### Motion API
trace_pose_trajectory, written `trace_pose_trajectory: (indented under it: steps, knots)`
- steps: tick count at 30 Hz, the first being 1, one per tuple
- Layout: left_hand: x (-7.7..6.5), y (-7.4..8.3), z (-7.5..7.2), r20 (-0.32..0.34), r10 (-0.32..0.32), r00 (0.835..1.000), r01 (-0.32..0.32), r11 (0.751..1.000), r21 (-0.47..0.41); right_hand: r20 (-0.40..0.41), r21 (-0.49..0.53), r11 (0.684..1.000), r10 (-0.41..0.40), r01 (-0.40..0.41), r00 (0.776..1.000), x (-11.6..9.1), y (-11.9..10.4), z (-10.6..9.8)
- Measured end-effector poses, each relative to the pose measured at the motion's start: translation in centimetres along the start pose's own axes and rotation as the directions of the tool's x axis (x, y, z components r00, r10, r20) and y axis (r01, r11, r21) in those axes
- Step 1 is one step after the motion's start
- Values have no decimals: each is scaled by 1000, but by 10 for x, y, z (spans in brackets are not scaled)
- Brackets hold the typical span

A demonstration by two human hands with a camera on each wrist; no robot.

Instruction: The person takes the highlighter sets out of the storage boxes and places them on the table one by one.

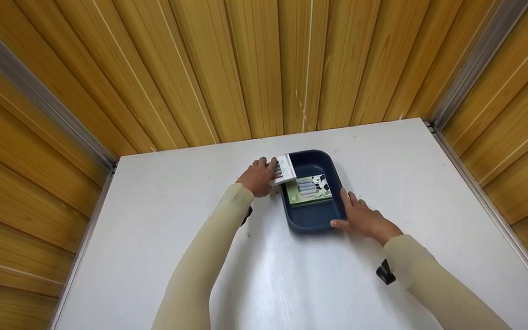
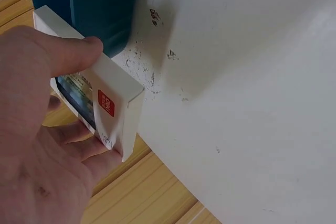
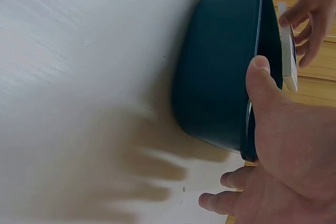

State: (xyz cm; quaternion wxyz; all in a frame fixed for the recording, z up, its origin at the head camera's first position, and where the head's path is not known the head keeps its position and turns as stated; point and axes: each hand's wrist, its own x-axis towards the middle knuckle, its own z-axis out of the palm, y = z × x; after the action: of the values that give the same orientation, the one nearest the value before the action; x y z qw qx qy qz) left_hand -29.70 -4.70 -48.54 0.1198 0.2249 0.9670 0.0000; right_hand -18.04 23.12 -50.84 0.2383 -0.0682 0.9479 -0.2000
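My left hand (image 1: 258,177) grips a flat white box (image 1: 286,168) between thumb and fingers, above the left rim of a dark blue plastic bin (image 1: 312,223). The box (image 2: 113,80) has a red label and a dark picture panel on one face; a row of sticks shows on the other in the head view. Inside the bin lies a green box (image 1: 309,189) with a panda and a row of coloured sticks printed on it. At the bin's right side, my right hand (image 1: 361,217) touches the rim, its thumb (image 3: 261,72) over the edge and its other fingers straight and spread outside.
The bin stands on a white table (image 1: 177,220) towards its back edge. Yellow wood-look panels (image 1: 255,68) rise behind the table and on both sides. Dark scuff marks (image 2: 155,17) show on the tabletop beside the bin.
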Motion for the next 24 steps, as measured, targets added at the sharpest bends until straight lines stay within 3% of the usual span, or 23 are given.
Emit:
trace_pose_trajectory:
  steps: [15, 24]
  knots:
    - [-3, -18, -1, 41, -41, 998, 45, 993, -114, -2, -2, 1000, 12, -12, 1000, 0, -2, 0]
    - [-5, -25, -2, 49, -59, 997, 64, 992, -111, -4, 5, 1000, 9, -9, 1000, 0, -1, 0]
